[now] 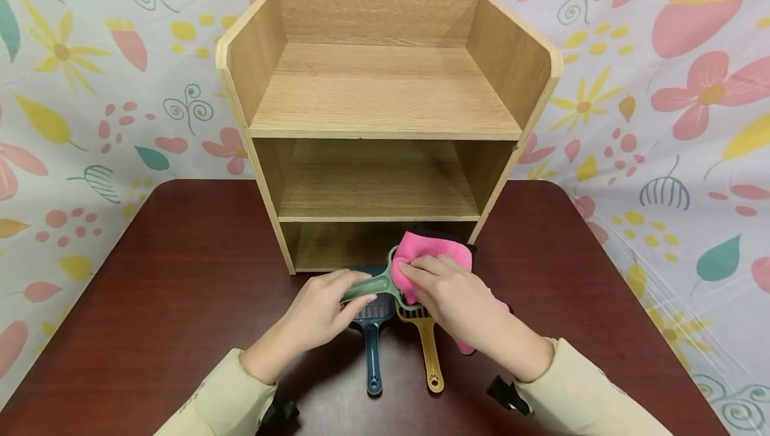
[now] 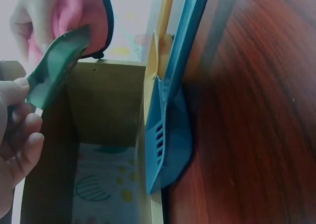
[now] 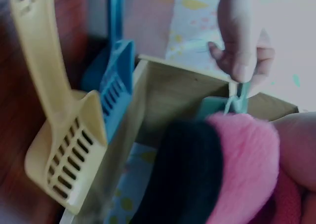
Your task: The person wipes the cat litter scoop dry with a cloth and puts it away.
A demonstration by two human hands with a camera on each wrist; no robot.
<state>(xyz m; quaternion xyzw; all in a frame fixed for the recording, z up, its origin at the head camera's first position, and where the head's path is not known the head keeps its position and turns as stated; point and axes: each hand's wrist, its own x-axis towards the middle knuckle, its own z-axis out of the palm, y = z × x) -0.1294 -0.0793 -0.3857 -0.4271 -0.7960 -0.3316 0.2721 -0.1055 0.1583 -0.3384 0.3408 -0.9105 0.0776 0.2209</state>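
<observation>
Clock directions are taken from the head view, with the green scoop as dial centre unless another centre is given.

Left sleeve point(image 1: 222, 392): cream, at 7 to 8 o'clock; a black fitting point(image 1: 279, 412) shows below its cuff.

Left hand point(image 1: 321, 309): at 8 o'clock. Thumb and fingers are clamped on the handle of the green scoop point(image 1: 374, 285).

Green scoop: held above the other two scoops, in front of the shelf point(image 1: 385, 91). Handle points between 8 and 9 o'clock; head lies toward 3 o'clock, partly covered by the cloth point(image 1: 439, 249).

Shelf: wooden, at 12 o'clock, standing on the dark red table point(image 1: 180, 275). It has a top deck with raised sides and back, and two compartments below. A patterned backdrop point(image 1: 710, 168) runs behind it.

Blue scoop point(image 1: 373, 349): at 6 to 7 o'clock, on the table. Slotted head toward the shelf; handle points to 6 o'clock.

Yellow scoop point(image 1: 430, 352): just beside the blue scoop, at its 3 o'clock. Slotted head is partly hidden; handle points between 5 and 6 o'clock.

Cloth: pink with dark edging, bunched at 2 o'clock against the green scoop's head. A lower portion shows past the wrist, at 4 o'clock.

Right hand point(image 1: 448, 292): at 3 o'clock. Fingers are together, curled on the cloth; the thumb's position cannot be told.

Right sleeve point(image 1: 583, 382): cream, at 4 o'clock.
</observation>
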